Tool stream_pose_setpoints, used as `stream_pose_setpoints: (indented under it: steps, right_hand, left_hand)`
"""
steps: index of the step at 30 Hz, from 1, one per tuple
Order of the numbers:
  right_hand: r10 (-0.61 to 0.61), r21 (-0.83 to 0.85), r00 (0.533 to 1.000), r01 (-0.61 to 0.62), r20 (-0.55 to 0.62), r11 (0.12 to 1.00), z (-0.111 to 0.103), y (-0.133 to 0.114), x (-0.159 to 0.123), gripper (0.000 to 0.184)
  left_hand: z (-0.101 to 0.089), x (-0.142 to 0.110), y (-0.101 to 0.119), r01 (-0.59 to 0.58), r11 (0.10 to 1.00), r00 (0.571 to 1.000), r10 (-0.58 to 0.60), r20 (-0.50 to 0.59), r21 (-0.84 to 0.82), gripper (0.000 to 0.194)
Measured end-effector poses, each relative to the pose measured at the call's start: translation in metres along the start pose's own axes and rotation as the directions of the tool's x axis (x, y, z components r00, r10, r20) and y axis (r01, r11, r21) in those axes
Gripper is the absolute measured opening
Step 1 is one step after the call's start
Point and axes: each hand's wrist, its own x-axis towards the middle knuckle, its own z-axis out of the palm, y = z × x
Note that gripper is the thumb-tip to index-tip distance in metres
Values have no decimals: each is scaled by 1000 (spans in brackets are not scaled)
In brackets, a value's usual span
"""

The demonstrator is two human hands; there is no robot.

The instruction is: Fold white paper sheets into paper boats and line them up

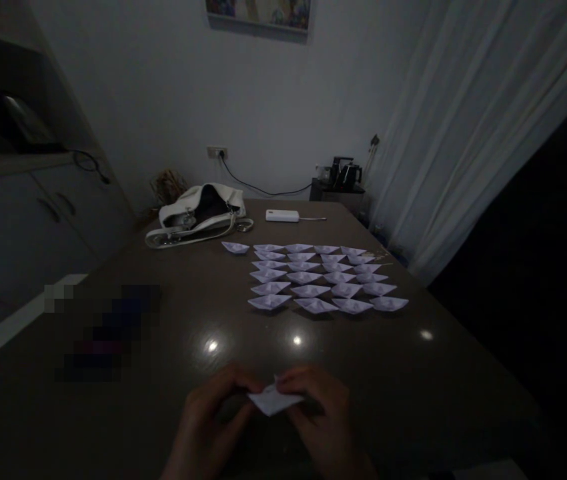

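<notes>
A white folded paper boat (272, 402) is held between my two hands, close to me above the near part of the dark table (183, 360). My left hand (213, 413) pinches its left end between thumb and fingers. On the other side, my right hand (321, 413) grips the right end, fingers on top and thumb beneath. Farther off, several finished paper boats (304, 278) stand in rows on the table. One more boat (235, 247) sits apart at the left of the back row.
A white handbag (203, 210) lies at the table's far left. Near the far edge is a white power bank (282, 216) with a short strap. A pixelated dark patch (113, 333) covers something at the left. Beyond the far right corner stands a black kettle (347, 175).
</notes>
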Motion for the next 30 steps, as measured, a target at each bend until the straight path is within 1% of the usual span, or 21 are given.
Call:
stream_pose_setpoints:
  steps: [2, 3, 4, 6, 8, 10, 11, 13, 15, 20, 23, 26, 30]
  right_hand:
    - [-85, 5, 996, 85, -15, 996, -2, 0, -1, 23]
    - [-116, 13, 993, 116, -16, 993, -4, 0, -2, 23]
    - [-141, 23, 990, 141, -11, 990, -5, 0, -2, 23]
    - [-186, 42, 982, 185, 24, 982, -7, 0, -4, 22]
    - [-212, 63, 976, 208, 58, 976, -8, 1, -5, 18]
    - [-234, 63, 970, 229, 74, 971, -9, 1, -5, 14]
    - [-252, 50, 965, 249, 75, 967, -10, 1, -4, 12]
    - [-308, -18, 950, 309, 61, 951, -11, -1, -1, 9]
    - [-384, -102, 921, 390, 70, 915, -11, -4, 2, 10]
    - [-460, -227, 862, 501, 211, 835, -8, -5, 5, 16]
    - [-492, -269, 839, 542, 233, 796, -5, -4, 3, 18]
    - [-492, -282, 832, 551, 257, 785, -1, -3, 2, 19]
    - [-528, -310, 805, 592, 269, 744, 8, -2, 0, 21]
  left_hand:
    - [-3, 0, 3, -68, 997, 997, 70, 36, -43, 3]
    - [-4, 0, 5, -75, 994, 994, 81, 67, -82, 9]
    - [-4, 1, 6, -64, 991, 992, 76, 96, -121, 20]
    - [-4, 1, 9, 0, 988, 990, 22, 138, -157, 33]
    - [-3, 2, 10, 65, 990, 987, -45, 155, -129, 24]
    - [-3, 3, 12, 86, 992, 984, -69, 165, -96, 11]
    - [-3, 4, 13, 87, 992, 982, -70, 176, -89, 9]
    - [-4, 5, 15, 95, 992, 977, -76, 202, -84, 8]
    - [-6, 7, 16, 122, 990, 970, -103, 221, -75, 6]
    - [-8, 9, 14, 209, 978, 952, -203, 227, -2, 7]
    - [-7, 8, 13, 296, 953, 923, -301, 241, 59, 9]
    - [-7, 4, 13, 375, 922, 895, -387, 220, 99, 11]
    - [-6, -2, 12, 408, 901, 889, -428, 161, 146, 13]
